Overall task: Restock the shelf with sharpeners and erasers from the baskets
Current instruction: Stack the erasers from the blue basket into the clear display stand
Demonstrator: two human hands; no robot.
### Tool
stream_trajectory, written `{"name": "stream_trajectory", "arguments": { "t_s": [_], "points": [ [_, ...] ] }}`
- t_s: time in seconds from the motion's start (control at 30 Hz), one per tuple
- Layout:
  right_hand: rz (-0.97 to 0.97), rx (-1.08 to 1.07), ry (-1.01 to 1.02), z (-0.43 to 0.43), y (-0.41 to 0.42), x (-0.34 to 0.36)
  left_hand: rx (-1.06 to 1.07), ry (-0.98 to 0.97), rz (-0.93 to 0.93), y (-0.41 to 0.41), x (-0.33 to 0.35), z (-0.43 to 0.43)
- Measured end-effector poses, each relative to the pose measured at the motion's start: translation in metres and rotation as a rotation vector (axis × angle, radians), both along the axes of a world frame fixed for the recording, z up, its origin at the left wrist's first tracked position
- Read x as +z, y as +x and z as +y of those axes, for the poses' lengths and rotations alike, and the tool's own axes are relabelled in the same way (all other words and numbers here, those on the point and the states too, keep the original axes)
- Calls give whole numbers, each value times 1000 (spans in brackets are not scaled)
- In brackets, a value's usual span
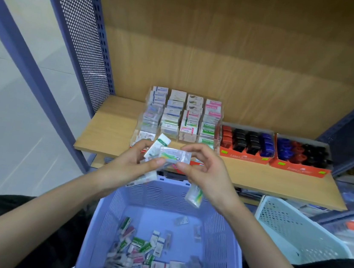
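Both hands meet above the purple basket (221, 239), just in front of the wooden shelf (109, 130). My left hand (137, 162) grips several wrapped erasers, one with a green band sticking up (161, 143). My right hand (205, 170) pinches the right end of a wrapped eraser (174, 155) that both hands hold between them, and another packet (195, 195) hangs under its palm. Many loose wrapped erasers (151, 262) lie on the basket floor. On the shelf a clear tiered display (180, 116) holds rows of boxed erasers.
Two orange cartons of red, black and blue sharpeners (246, 142) (302, 155) stand right of the display. A white basket (293, 228) sits at the right. A perforated blue panel (79, 32) closes the shelf's left side; light floor lies beyond it.
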State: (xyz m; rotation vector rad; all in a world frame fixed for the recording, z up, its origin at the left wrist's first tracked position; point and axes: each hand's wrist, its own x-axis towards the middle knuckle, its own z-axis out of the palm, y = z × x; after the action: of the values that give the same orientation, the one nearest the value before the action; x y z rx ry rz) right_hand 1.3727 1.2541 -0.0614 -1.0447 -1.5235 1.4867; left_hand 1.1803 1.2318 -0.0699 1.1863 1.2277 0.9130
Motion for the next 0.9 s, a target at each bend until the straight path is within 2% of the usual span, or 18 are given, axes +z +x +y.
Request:
{"name": "stream_trajectory", "arguments": {
  "t_s": [0.37, 0.63, 0.77, 0.9],
  "points": [
    [-28, -267, -68, 35, -11, -34, 211, -154, 152, -35, -12, 26],
    [-38, -389, -494, 66, -19, -57, 224, -228, 204, -39, -15, 59],
    [-92, -399, -558, 76, -23, -64, 210, -238, 235, -51, -17, 79],
    [-115, -388, -544, 90, -36, -70, 330, -230, 199, -66, -14, 96]
  ]
}}
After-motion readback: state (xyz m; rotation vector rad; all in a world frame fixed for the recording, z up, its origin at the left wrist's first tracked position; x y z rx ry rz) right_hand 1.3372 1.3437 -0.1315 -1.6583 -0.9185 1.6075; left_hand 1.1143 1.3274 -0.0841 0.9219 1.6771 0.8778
